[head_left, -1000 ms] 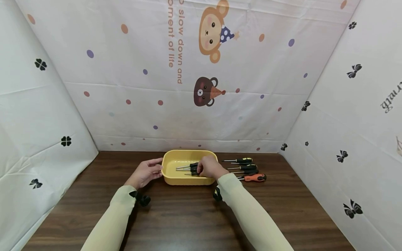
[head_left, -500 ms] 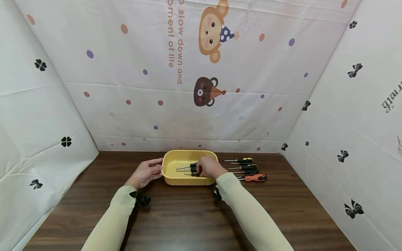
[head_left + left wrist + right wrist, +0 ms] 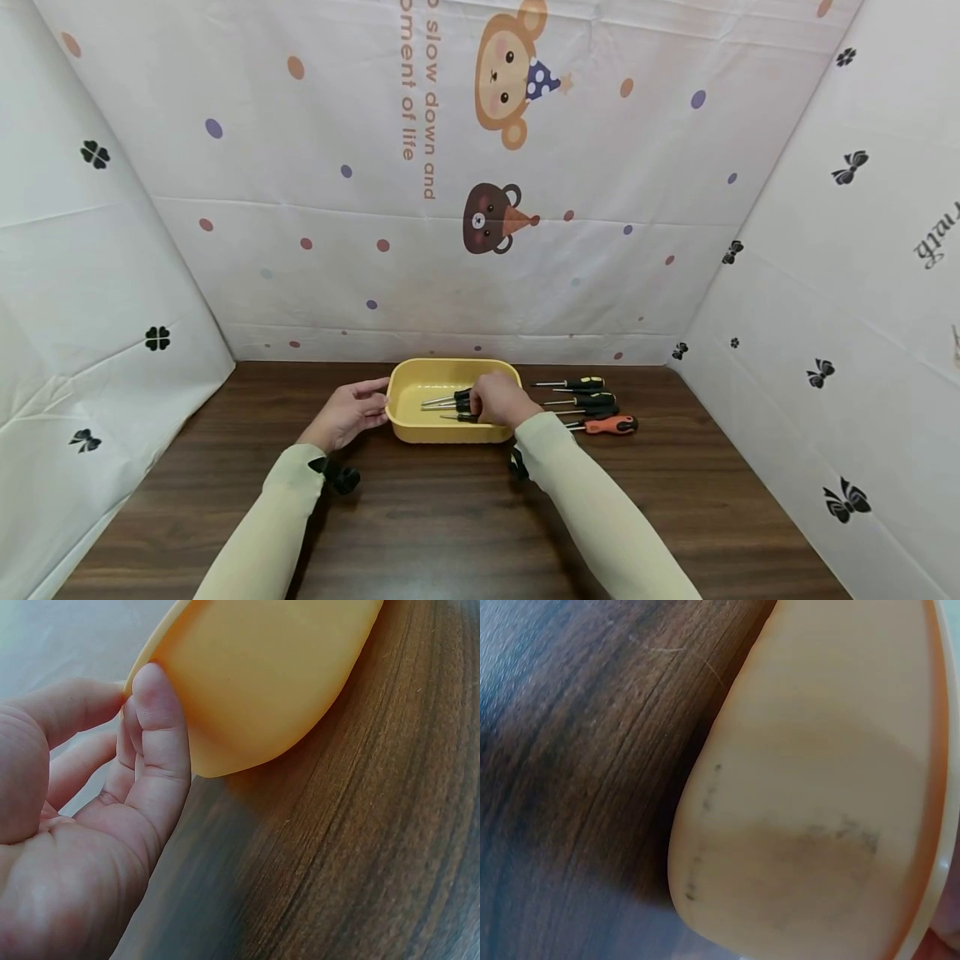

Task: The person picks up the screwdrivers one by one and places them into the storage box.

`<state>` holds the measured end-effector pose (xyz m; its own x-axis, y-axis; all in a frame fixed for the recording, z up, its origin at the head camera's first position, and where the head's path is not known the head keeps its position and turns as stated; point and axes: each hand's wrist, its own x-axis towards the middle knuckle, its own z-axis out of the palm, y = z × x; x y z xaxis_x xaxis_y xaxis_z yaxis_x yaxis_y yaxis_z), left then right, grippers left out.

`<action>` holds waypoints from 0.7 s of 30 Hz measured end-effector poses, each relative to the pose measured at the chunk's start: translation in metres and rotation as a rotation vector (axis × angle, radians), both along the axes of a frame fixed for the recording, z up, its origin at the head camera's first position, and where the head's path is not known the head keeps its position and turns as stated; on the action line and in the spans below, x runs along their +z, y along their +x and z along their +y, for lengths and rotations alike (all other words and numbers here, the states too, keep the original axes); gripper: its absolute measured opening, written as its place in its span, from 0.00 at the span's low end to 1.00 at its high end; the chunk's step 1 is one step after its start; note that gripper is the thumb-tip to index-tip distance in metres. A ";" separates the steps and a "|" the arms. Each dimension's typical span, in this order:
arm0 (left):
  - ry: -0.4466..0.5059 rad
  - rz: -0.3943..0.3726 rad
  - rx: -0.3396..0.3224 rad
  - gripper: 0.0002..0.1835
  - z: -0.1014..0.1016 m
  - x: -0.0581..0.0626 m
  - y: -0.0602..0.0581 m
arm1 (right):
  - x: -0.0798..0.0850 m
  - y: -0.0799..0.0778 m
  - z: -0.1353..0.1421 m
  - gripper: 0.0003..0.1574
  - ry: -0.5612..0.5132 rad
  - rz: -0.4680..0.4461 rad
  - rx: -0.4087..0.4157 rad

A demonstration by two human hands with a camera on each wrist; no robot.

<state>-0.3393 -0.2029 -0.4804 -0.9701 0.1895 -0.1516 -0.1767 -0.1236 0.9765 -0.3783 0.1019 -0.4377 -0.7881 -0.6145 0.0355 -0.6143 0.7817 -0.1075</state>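
A yellow rectangular plastic container (image 3: 431,434) stands near the back of the table. At its left end, my left hand (image 3: 348,414) holds the rim; in the left wrist view, the thumb and curled fingers (image 3: 157,727) meet at the container's edge (image 3: 255,690). Inside lie several screwdrivers (image 3: 444,403), their dark handles toward the right and metal shafts pointing left. Reaching over the right part of the container, my right hand (image 3: 498,400) has its fingers curled down around the handle of the front screwdriver (image 3: 463,417). Its fingertips are mostly hidden. The right wrist view shows mainly the container's outer wall (image 3: 802,787).
Right of the container lie several black-and-yellow screwdrivers (image 3: 594,400) and an orange-handled screwdriver (image 3: 611,425). The brown wooden table (image 3: 420,525) extends in front. White printed cloth (image 3: 330,275) walls the back and both sides.
Almost nothing differs. Both hands stay in place at the container and the screwdrivers lie as before; the head view shifts only very slightly.
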 end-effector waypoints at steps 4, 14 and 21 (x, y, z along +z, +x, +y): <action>0.000 0.001 -0.002 0.32 0.000 0.000 0.000 | 0.000 -0.001 0.001 0.12 -0.010 0.010 0.017; -0.003 -0.006 -0.001 0.32 0.000 -0.001 0.000 | -0.002 0.002 0.007 0.14 -0.025 -0.012 -0.012; -0.008 -0.002 -0.001 0.32 0.000 -0.001 -0.001 | -0.001 0.001 0.009 0.14 -0.026 -0.003 -0.017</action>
<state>-0.3406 -0.2033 -0.4815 -0.9697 0.1888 -0.1550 -0.1786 -0.1153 0.9771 -0.3775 0.1108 -0.4392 -0.7986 -0.5999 0.0488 -0.6006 0.7890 -0.1296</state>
